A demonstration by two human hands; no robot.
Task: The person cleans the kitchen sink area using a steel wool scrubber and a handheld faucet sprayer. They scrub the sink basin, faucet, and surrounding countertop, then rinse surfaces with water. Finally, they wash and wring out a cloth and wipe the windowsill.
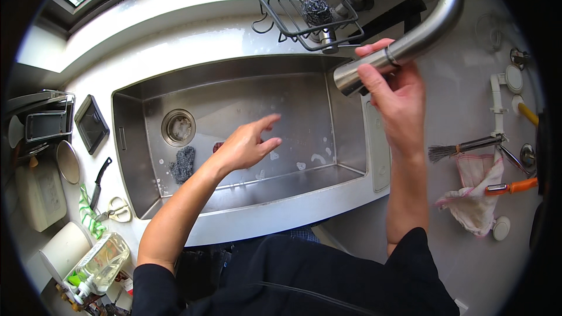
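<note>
My right hand (pixel 397 101) grips the spray head of a brushed steel kitchen faucet (pixel 362 72) above the right end of the sink. Over the basin of the stainless steel sink (pixel 303 114), my left hand (pixel 250 142) is held with its fingers apart and nothing in it. A small reddish item (pixel 217 146) shows partly behind that hand; what it is cannot be made out. Near the round drain strainer (pixel 178 127) lies a dark grey scrubbing cloth (pixel 182 165). Patches of white suds (pixel 318 158) dot the basin floor. No water stream is visible.
A wire rack (pixel 290 30) with a steel wool scourer (pixel 316 11) hangs at the faucet's base. Left of the sink are a black-handled knife (pixel 101 182), scissors (pixel 117 210), a dark tray (pixel 91 124) and a pump bottle (pixel 105 261). A whisk brush (pixel 461 147) and cloth (pixel 476 193) hang at right.
</note>
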